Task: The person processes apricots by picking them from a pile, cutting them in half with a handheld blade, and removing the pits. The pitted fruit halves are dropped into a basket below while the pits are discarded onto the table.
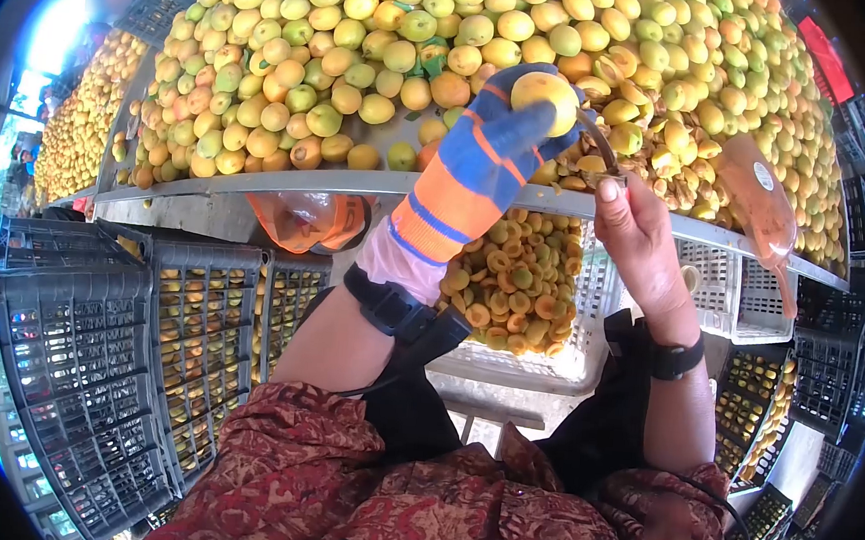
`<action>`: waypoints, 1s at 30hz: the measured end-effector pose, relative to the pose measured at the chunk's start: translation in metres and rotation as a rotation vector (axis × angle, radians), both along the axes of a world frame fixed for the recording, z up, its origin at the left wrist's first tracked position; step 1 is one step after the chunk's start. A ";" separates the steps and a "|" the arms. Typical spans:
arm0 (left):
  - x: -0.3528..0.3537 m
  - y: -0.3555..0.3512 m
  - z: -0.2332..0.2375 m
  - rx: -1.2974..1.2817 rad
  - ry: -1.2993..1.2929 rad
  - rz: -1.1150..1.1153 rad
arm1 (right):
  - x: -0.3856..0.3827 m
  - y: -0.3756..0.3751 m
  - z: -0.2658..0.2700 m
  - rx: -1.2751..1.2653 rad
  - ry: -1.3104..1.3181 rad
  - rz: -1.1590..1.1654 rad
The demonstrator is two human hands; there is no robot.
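My left hand (512, 140), in a blue and orange striped knit glove, grips a yellow apricot (545, 99) above the table's front edge. In my bare right hand (636, 224) is a small curved knife (599, 143); its dark blade points up toward the apricot, and most of the handle is hidden by my fingers. Behind both hands lies a big heap of whole apricots (408, 48). Cut halves and scraps (653, 135) are gathered at the right of the heap. Below my hands, a white crate (589, 321) holds many apricot halves (522, 276).
A metal rim (308, 181) runs along the table front. An orange plastic bag (306, 219) hangs at left, a clear brownish plastic piece (758, 198) at right. Black crates (75, 365) of fruit stand left, more crates (745, 392) right. A white basket (708, 279) sits under the table.
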State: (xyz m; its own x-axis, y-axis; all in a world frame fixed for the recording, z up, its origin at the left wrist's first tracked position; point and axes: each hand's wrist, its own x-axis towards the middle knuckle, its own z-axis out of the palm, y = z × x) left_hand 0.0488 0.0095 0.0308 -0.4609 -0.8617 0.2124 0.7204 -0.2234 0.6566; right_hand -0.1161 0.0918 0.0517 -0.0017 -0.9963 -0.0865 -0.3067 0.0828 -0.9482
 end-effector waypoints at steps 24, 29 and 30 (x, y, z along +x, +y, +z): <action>-0.029 0.017 -0.018 0.232 -0.003 -0.023 | 0.040 -0.005 -0.020 -0.247 0.056 -0.200; -0.022 0.020 -0.010 0.214 -0.016 -0.032 | 0.039 0.000 -0.030 -0.139 -0.274 -0.140; -0.022 0.022 -0.008 0.193 -0.037 -0.002 | 0.039 0.001 -0.029 -0.127 -0.341 -0.146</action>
State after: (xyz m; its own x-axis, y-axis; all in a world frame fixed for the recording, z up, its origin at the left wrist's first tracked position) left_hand 0.0263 0.0313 0.0227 -0.4669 -0.8839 0.0264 0.6958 -0.3488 0.6279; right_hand -0.0771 0.0925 0.0222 -0.1366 -0.9905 0.0174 0.0346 -0.0223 -0.9992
